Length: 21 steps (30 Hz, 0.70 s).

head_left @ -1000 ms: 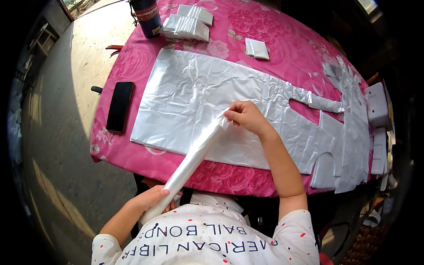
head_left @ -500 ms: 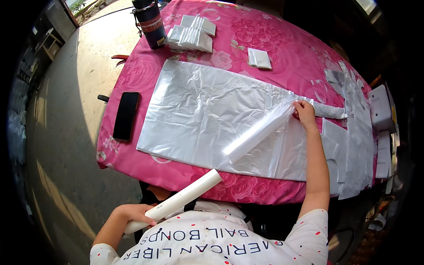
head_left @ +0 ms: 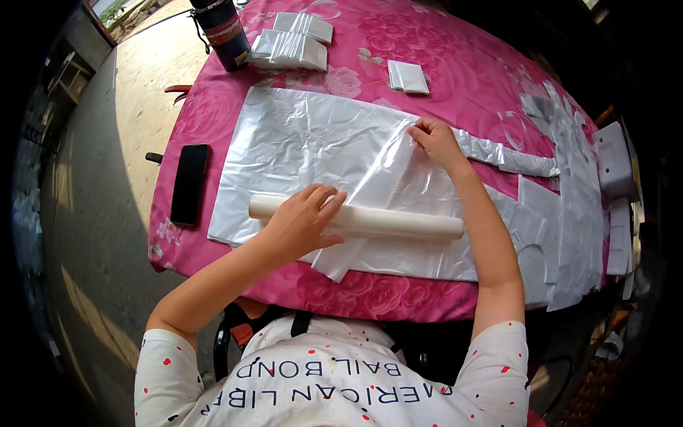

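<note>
On the pink-flowered tabletop [head_left: 462, 67] we have a wide, pale plastic stack [head_left: 284, 135], and upon it, toward its near edge, lies our white cylinder [head_left: 402, 222]. The cylinder's long axis runs left to right, roughly parallel to the stack's near edge, its right end a touch closer to us than its left. Across it slants a clear plastic strip [head_left: 382, 167], pointing from the stack's far edge down and leftward, passing beneath the cylinder and poking out past the stack's near edge. Our right hand [head_left: 435, 141], at the stack's far edge, pinches the strip's upper end between thumb and fingers. Our left hand [head_left: 302, 219] lies palm down over the cylinder, left of its middle, fingers extended; we cannot tell whether it grips or merely rests. Left of the stack sits a black phone [head_left: 190, 185].
</note>
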Available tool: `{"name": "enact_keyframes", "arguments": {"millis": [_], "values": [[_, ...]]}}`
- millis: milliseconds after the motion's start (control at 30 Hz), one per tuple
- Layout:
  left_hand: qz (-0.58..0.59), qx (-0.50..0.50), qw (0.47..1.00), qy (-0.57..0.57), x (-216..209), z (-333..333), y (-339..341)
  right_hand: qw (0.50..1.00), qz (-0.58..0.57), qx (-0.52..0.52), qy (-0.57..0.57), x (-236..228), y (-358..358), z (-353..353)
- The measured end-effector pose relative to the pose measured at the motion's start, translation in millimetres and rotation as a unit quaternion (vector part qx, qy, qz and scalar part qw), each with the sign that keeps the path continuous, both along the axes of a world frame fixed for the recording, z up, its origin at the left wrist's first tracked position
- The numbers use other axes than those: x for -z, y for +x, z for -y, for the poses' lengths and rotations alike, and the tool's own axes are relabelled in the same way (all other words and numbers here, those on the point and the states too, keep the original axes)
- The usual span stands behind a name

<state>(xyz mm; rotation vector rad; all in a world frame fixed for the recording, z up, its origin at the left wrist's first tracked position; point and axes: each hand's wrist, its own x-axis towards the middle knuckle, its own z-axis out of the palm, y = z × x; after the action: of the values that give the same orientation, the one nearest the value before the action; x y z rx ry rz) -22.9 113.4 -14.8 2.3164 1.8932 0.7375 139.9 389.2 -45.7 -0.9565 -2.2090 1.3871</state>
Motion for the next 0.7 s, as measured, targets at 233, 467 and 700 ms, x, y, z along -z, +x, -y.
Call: {"name": "enact_keyframes", "arguments": {"millis": [233, 467, 700], "values": [[-0.045, 0.234, 0.965, -0.112, 41, 26, 33, 0.997, 0.045, -0.011, -0.067, -2, -6, -8], [-0.08, 0.2, 0.966, -0.141, 45, 42, 49, 0.99, -0.03, 0.112, -0.08, -37, 5, 19], [-0.081, 0.149, 0.973, -0.155, 47, 59, 76, 0.935, 0.09, -0.11, 0.325, -21, 45, 185]]}}
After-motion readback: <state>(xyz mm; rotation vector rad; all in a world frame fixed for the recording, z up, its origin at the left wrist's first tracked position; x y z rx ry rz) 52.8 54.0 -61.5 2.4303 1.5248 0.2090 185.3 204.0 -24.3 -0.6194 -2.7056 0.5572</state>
